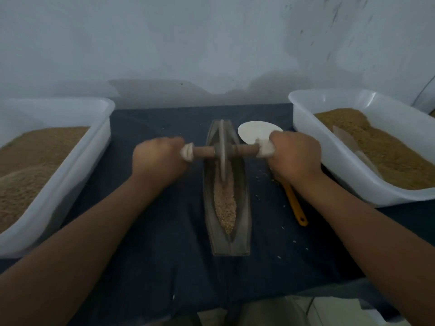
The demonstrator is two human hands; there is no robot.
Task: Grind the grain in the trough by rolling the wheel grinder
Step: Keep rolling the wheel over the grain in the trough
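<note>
- The wheel grinder point(222, 147) was seen standing upright in the far half of the trough point(243, 208), which was laid lengthwise at the middle of the table point(153, 231), one tip towards the near edge, the other towards the far edge
- The left hand point(157, 158) was wrapped round the left end of the rod point(244, 151), its fingers curled tight on the pale cap; the right hand point(295, 156) was clamped the same way on the right end
- The grain point(225, 203) was heaped along the groove, mostly between the wheel and the near tip
- The stroke would likely be done best with both ends pressed down evenly, so that the wheel is held upright and centred, and rolled right to the near tip where most grain was left
- A tilted rod could be expected to ride the wheel up a wall and throw grain out; a few grains were scattered on the cloth right of the trough
- The trough was boat-shaped, grey and smooth-walled; stone or metal could not be told
- The wheel was a thin grey disc, the rod brown turned wood
- The grain looked pale, coarse and pebbly
- The left tub point(70, 161) and the right tub point(329, 156), of white plastic, were set at the left and right edges, filled with finer brown meal
- A round white plate point(254, 132) and a yellow-handled tool point(294, 203) were laid between the trough and the right tub
</note>
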